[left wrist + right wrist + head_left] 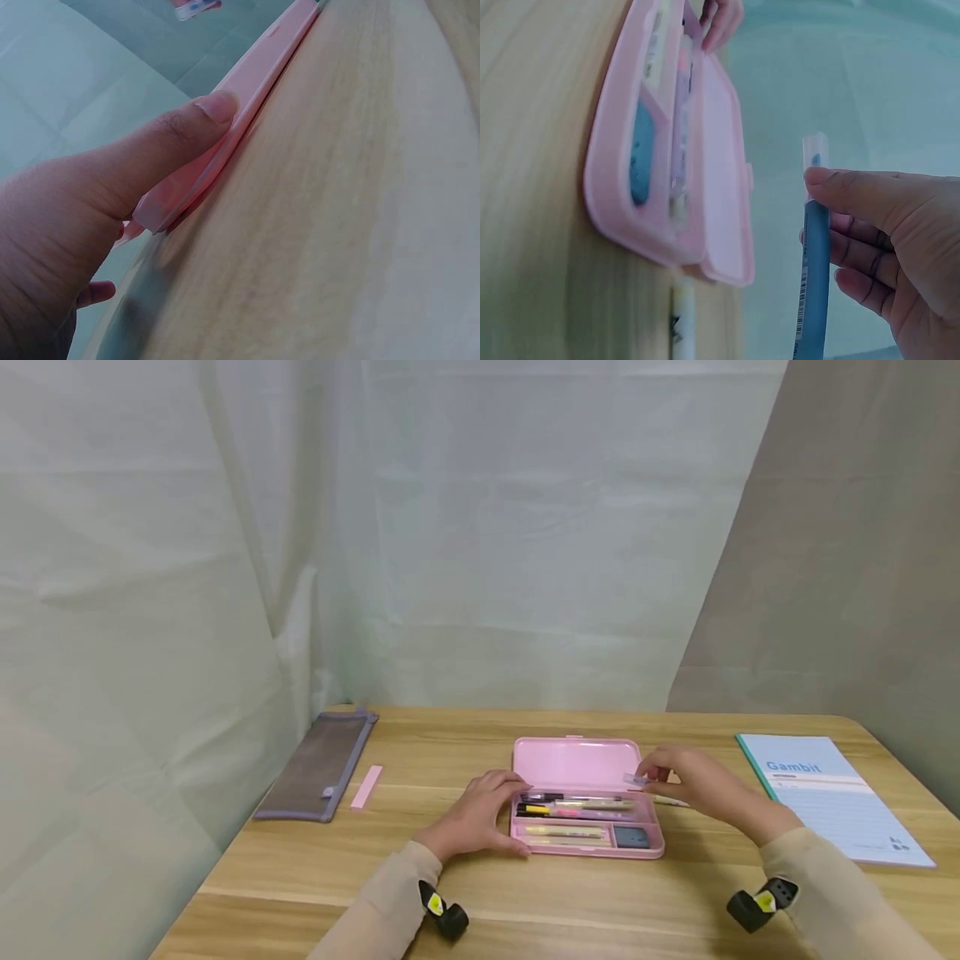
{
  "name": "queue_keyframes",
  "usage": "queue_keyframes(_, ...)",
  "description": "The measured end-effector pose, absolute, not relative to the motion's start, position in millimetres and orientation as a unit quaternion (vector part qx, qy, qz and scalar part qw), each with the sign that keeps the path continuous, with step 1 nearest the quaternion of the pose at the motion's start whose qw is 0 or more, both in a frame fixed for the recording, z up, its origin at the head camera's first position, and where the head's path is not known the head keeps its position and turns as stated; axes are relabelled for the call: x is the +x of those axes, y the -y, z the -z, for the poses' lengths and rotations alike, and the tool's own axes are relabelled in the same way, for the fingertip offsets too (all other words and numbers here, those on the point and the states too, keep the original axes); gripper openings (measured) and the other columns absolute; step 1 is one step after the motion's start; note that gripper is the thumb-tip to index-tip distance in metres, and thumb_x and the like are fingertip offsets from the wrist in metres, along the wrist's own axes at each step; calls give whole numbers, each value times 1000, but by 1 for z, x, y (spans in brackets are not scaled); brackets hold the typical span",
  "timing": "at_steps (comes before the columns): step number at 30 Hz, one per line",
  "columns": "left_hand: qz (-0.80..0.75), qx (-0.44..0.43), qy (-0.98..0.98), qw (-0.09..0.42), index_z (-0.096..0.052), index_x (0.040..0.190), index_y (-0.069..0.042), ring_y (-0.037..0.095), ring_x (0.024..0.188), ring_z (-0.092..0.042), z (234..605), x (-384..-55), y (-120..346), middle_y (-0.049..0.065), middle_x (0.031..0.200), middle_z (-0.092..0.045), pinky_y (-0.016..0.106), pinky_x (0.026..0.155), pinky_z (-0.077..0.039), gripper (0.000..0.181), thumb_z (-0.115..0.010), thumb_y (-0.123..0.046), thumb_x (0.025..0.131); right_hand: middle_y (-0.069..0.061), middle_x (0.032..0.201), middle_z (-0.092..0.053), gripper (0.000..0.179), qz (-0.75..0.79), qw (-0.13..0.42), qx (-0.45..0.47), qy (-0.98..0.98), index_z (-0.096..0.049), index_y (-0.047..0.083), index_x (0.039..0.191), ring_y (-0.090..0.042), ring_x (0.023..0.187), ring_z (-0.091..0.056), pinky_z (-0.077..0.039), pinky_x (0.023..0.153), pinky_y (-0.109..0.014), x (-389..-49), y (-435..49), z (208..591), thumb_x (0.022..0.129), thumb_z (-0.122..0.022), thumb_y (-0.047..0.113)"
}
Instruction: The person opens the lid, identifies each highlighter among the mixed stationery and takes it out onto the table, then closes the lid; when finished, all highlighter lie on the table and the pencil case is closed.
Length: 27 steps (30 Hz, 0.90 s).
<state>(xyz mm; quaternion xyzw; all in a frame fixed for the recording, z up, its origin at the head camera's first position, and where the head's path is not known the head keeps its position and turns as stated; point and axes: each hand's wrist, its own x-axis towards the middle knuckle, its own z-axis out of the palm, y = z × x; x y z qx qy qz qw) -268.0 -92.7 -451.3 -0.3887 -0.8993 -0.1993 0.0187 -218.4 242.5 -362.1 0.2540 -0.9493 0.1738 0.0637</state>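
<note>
A pink pencil case (587, 852) lies on the table with its lid (577, 762) flipped back. Several pens (577, 806) fill its long rear compartment; the front holds pale yellow pens (566, 832) and a dark blue-grey block (631, 837). My left hand (480, 818) grips the case's left end, thumb (214, 112) along the front wall and fingers at the hinge side. Between thumb and fingers, my right hand (900, 240) pinches a blue pen (814, 262) with a clear end and a barcode, held above the case's right side. From the head view, the hand hides the blue barrel.
A pale pen (682, 322) lies on the table just right of the case. Farther right is a Gambit notebook (840, 802). On the left are a grey mesh zip pouch (315, 768) and a pink strip (367, 787). Pale curtains (525, 543) hang behind the table.
</note>
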Motion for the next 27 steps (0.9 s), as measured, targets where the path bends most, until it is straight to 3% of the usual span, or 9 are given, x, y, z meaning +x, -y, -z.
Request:
queue_keyframes(8,197,-394,898,20,-50,138,-17,19,134,-39,448,-268,90,-1,139,-48,43,115,-32,91,-79,-61,64,12,79,-58,14,-157,72,226,959,-72,14,91,1,71,-48,-48,61,-23,-210,-261,376,79,-76,9)
queue_keyframes(18,198,-389,899,18,-50,138,-18,19,134,-39,448,-268,91,-1,140,-48,43,115,-32,91,-80,-61,63,16,76,-55,16,-140,125,233,954,-71,17,87,3,70,-47,-44,59,-20,-204,-278,395,77,-77,7)
queue_keyframes(27,197,-386,901,18,-50,137,-18,19,135,-39,452,-268,92,0,141,-47,42,114,-32,92,-80,-62,63,12,83,-63,14,-124,104,227,960,-72,19,87,-1,76,-57,-53,68,-26,-203,-284,412,78,-76,10)
